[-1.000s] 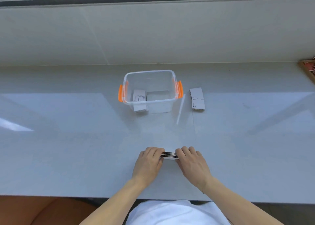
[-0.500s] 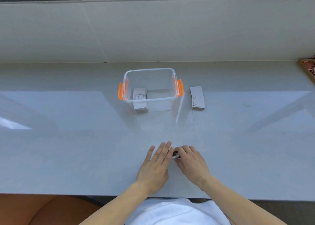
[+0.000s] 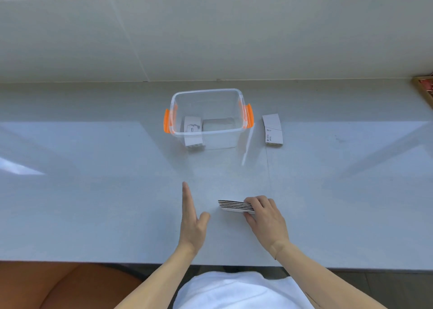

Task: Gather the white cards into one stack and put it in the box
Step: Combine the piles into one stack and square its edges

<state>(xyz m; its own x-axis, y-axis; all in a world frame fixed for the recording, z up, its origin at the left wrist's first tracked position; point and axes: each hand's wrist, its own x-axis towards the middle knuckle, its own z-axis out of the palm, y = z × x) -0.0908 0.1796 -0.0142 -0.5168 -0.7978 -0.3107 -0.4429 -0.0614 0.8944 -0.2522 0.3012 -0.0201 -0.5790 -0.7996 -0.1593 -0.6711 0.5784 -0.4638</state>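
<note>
A stack of white cards point(image 3: 233, 206) stands on its edge on the counter near the front, and my right hand point(image 3: 266, 215) grips its right end. My left hand point(image 3: 192, 217) is flat and open to the left of the stack, a short gap away, fingers pointing forward. A clear plastic box point(image 3: 208, 130) with orange latches sits farther back at centre. Inside it, a small stack of white cards point(image 3: 192, 126) lies at the left. Another stack of white cards point(image 3: 273, 130) lies on the counter just right of the box.
The pale counter point(image 3: 93, 191) runs wide to both sides, with a tiled wall behind it. A wooden tray corner point(image 3: 424, 90) shows at the far right. The counter's front edge is close to my body.
My left hand has let go of the stack and moved away to the left, opening flat. My right hand keeps hold of the stack, which has shifted slightly right.
</note>
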